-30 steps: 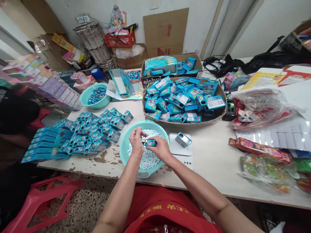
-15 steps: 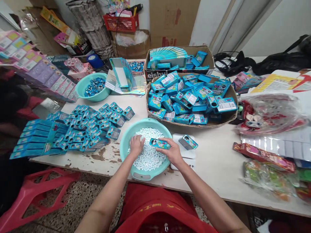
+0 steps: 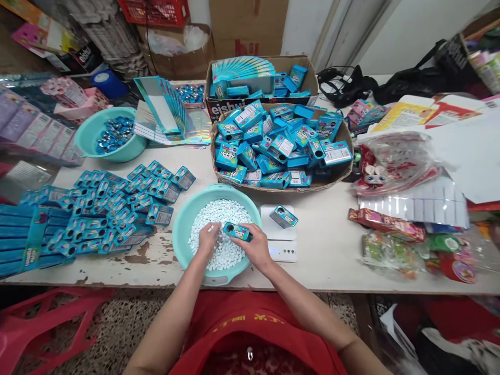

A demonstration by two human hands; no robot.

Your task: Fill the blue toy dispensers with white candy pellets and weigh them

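A teal basin (image 3: 183, 221) full of small white candies (image 3: 224, 216) sits at the table's near edge. My left hand (image 3: 207, 238) reaches down into the candies with its fingers curled around some. My right hand (image 3: 253, 245) grips a small blue tin (image 3: 236, 231) over the basin, its round opening facing left. Just right of the basin, another blue tin (image 3: 284, 216) lies on a white scale (image 3: 278, 245).
A wicker basket (image 3: 339, 169) heaped with blue boxes stands behind the basin. Rows of blue tins (image 3: 128, 208) cover the left of the table. A second teal bowl (image 3: 86, 146) holds shiny blue pieces. Bagged toys (image 3: 394, 166) and papers lie at right. A red stool (image 3: 47, 328) stands below left.
My left hand dropped from above the tin into the candies. My right hand brought the tin lower and closer. The camera tilted downward.
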